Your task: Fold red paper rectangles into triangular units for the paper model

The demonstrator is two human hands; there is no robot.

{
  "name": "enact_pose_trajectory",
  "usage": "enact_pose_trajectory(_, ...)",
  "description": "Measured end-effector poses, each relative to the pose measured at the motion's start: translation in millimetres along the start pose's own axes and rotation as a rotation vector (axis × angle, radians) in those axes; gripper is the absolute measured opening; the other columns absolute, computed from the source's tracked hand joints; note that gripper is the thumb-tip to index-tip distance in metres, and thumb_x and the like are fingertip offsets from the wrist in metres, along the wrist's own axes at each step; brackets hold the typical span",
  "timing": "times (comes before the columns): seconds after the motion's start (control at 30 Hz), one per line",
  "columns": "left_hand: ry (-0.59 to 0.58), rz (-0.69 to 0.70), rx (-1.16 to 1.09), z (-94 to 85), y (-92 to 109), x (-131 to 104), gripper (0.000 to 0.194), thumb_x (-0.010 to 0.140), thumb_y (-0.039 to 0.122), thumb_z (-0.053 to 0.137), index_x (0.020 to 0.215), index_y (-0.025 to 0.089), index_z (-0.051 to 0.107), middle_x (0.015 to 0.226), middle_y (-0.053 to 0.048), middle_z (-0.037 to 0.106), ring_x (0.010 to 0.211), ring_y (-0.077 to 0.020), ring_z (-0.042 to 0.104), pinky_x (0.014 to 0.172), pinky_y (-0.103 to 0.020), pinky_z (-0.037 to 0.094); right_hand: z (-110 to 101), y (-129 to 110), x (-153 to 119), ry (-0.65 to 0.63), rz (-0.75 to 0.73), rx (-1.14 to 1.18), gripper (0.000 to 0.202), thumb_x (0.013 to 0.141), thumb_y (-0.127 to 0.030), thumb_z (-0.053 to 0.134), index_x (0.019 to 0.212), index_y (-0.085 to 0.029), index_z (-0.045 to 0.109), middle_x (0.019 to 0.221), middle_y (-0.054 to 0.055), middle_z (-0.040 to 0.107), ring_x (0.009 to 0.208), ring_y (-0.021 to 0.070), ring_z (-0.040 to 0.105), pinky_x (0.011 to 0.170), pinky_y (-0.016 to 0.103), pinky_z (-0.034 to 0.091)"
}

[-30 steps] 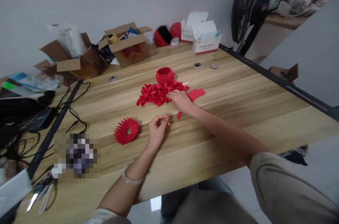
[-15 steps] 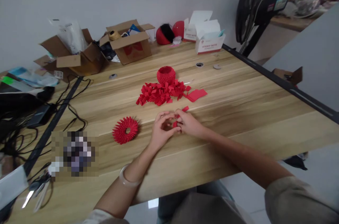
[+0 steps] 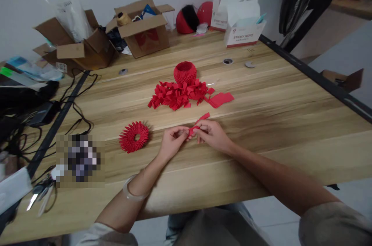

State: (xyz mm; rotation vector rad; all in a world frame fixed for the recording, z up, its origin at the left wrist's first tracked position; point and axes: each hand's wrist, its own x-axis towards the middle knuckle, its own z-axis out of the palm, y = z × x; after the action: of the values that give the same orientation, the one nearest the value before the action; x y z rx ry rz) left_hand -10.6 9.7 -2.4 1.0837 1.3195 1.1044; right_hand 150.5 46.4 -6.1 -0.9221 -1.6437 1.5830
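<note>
Near the front middle of the table, my left hand (image 3: 173,140) and my right hand (image 3: 213,135) meet. Between their fingertips is a small red paper piece (image 3: 191,132), pinched from both sides. Just beyond my right fingers, a short row of red folded paper pieces (image 3: 203,118) sticks out; whether it joins the pinched piece is hidden. To the left of my left hand lies a spiky red paper ring (image 3: 134,137). A heap of folded red paper pieces (image 3: 177,95) lies farther back, in front of a round red paper bowl (image 3: 185,72). Flat red paper slips (image 3: 221,99) rest at the heap's right.
Along the wall stand two open cardboard boxes (image 3: 149,40), red rounded objects (image 3: 184,21) and white sticky note boxes (image 3: 244,36). Black cables (image 3: 78,102), scissors (image 3: 43,189) and a blurred patch (image 3: 83,158) lie at the left. A black fan (image 3: 299,1) stands at the right.
My left fingers have closed in from beside my right hand and now pinch the red paper piece. The view has shifted slightly, with the back of the table appearing higher.
</note>
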Motion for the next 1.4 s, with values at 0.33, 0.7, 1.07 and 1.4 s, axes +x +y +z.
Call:
enact_pose_trajectory(0.33,-0.015,-0.053,-0.045,-0.2,7.4,-1.6,0.013,0.066,0.024,0.065,0.065,0.011,0.067,0.053,-0.002,0.066,0.045,-0.0087,0.055,0.05,-0.02,0.046,0.8,5.8,-5.1,-0.023,-0.278,-0.194,0.007,0.083,-0.022,0.051,0.087,-0.017,0.055,0.066,0.0,0.066,0.052,0.009,0.062,0.049,0.017,0.048)
enact_pose_trajectory(0.7,0.022,-0.207,-0.374,2.9,8.5,-1.1,0.007,0.055,0.016,0.066,0.053,0.011,0.062,0.048,-0.002,0.063,0.037,-0.0084,0.053,0.04,-0.02,0.039,-11.0,7.9,-3.6,-0.013,-0.813,-0.702,0.02,0.084,-0.012,0.045,0.082,-0.019,0.064,0.086,0.003,0.071,0.076,0.0102,0.066,0.071,0.019,0.052)
enact_pose_trajectory(1.07,-0.016,-0.228,-0.385,3.2,9.2,-1.1,0.012,0.051,0.019,0.076,0.054,0.012,0.068,0.049,-0.001,0.064,0.04,-0.0055,0.049,0.042,-0.018,0.04,-12.9,6.0,-5.4,-0.077,-0.558,-0.5,0.02,0.078,-0.013,0.05,0.079,-0.025,0.067,0.09,0.001,0.071,0.081,0.0134,0.067,0.077,0.025,0.054)
enact_pose_trajectory(1.4,-0.079,-0.218,-0.388,2.7,9.3,-0.9,0.013,0.053,0.021,0.075,0.054,0.011,0.067,0.049,-0.003,0.065,0.038,-0.0065,0.052,0.041,-0.018,0.041,-10.4,-2.2,-5.2,-0.01,-0.663,-0.461,0.02,0.078,-0.012,0.048,0.078,-0.022,0.066,0.08,0.001,0.071,0.071,0.0119,0.067,0.067,0.021,0.053)
